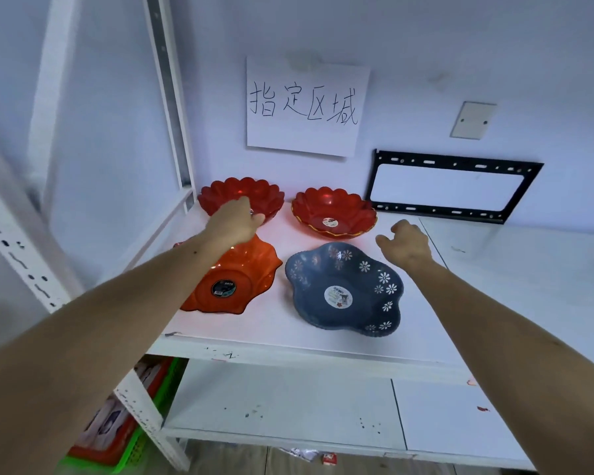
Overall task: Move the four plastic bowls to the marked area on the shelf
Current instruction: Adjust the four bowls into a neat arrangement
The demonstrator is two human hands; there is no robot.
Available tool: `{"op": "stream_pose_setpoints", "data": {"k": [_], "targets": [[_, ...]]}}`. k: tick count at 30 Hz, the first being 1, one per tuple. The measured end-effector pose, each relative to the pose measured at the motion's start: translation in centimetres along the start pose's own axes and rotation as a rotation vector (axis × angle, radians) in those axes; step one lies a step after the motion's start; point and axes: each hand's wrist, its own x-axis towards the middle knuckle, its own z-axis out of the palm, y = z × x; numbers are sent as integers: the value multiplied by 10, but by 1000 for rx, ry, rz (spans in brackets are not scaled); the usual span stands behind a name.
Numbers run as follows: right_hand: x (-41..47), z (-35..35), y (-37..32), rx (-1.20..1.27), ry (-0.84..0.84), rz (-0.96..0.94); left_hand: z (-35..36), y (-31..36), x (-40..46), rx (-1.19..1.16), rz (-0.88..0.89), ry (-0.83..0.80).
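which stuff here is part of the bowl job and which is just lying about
Job:
back-left red bowl
back-right red bowl
orange bowl
blue flowered bowl
paper sign
shelf

Lying about:
black metal bracket
wall plate
green basket

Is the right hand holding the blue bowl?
No, the right hand hovers empty, fingers curled, beside the blue bowl, not gripping it.

The left hand (235, 217) hides the back-left red bowl's (254, 192) near rim; the orange bowl's (251, 269) left side sits behind that forearm.
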Motion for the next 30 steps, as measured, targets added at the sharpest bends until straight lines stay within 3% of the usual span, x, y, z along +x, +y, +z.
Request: {"op": "stream_pose_setpoints", "data": {"k": [13, 24, 30], "targets": [[117, 34, 7, 48, -97, 5, 70, 51, 106, -96, 60, -128], [153, 67, 11, 230, -271, 77, 106, 55, 129, -100, -70, -297], [165, 69, 12, 247, -266, 77, 105, 64, 133, -77, -90, -304]]}}
